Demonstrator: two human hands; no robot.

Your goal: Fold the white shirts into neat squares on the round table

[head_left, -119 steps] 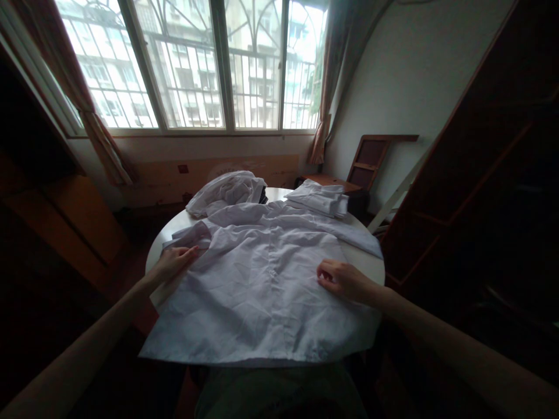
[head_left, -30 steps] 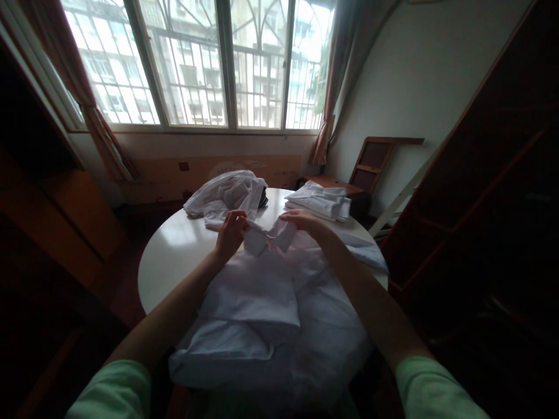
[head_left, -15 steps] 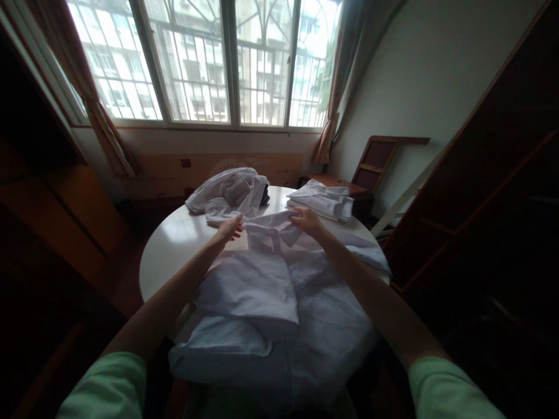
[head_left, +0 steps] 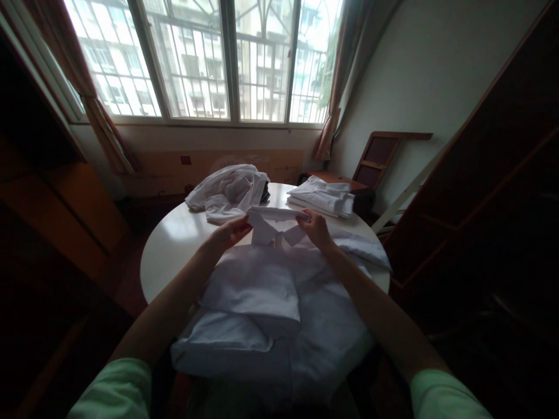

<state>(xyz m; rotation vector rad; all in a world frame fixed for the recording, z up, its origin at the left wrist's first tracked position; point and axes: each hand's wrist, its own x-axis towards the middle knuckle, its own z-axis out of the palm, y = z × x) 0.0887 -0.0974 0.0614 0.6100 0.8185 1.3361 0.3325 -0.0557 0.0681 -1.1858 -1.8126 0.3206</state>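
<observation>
A white shirt (head_left: 271,302) lies partly folded on the round white table (head_left: 174,250), its left sleeve side turned in over the body and its hem hanging toward me. My left hand (head_left: 229,231) pinches the left end of the shirt's collar (head_left: 275,224). My right hand (head_left: 315,228) pinches the collar's right end. Both hands hold the collar slightly raised off the table. The shirt's right sleeve (head_left: 364,247) trails toward the table's right edge.
A crumpled heap of white garments (head_left: 227,189) sits at the table's far left. A stack of folded white shirts (head_left: 325,198) sits at the far right. A wooden chair (head_left: 384,157) stands behind by the wall. A dark wardrobe (head_left: 502,192) stands close on the right.
Four seconds ago the shirt lay spread flat under my hands. Since then its left side was folded in. Both hands took the collar and have drawn it slightly toward me in the last half second.
</observation>
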